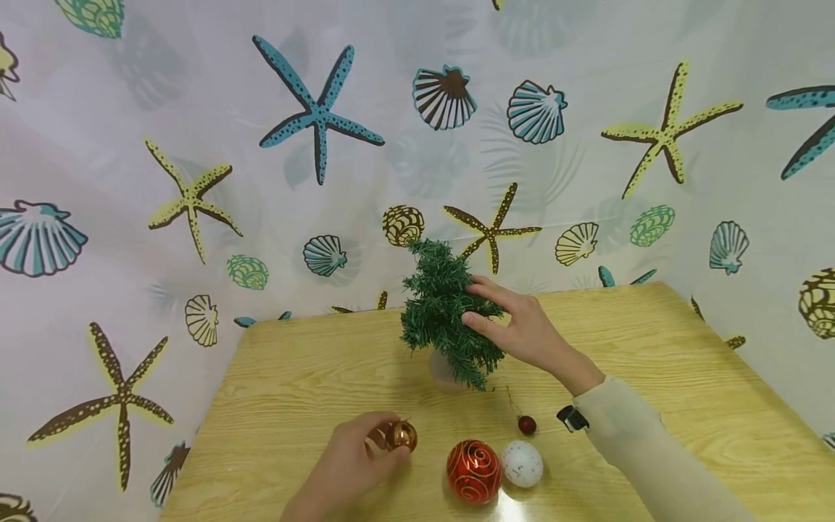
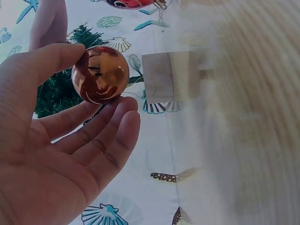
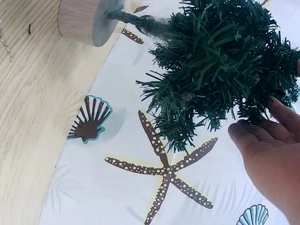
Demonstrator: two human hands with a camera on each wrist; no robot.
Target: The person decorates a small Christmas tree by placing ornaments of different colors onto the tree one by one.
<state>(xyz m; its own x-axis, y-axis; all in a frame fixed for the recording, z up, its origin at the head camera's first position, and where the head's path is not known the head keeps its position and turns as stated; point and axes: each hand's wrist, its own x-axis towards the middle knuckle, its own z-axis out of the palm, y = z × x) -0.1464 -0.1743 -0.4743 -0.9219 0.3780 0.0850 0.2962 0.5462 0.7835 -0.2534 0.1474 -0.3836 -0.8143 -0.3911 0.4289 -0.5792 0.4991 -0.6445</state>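
Note:
A gold bauble [image 1: 401, 436] is pinched between the thumb and fingers of my left hand [image 1: 355, 460], low over the table. In the left wrist view the shiny bauble [image 2: 101, 75] shows at the fingertips, the other fingers spread below it. My right hand [image 1: 525, 330] holds the small green Christmas tree [image 1: 437, 304] by its right-side branches, thumb and fingers on either side of the foliage. The right wrist view shows the tree [image 3: 211, 65] with fingers [image 3: 262, 131] against its branches, some fingertips hidden. The tree stands on a pale round base [image 1: 445, 368].
In front of the tree lie a large red bauble [image 1: 474, 471] with gold swirls, a white speckled bauble [image 1: 522, 464] touching or close beside it, and a tiny dark red bauble [image 1: 526, 425] with a string. A shell-and-starfish curtain [image 1: 365, 217] hangs around the wooden table [image 1: 293, 377].

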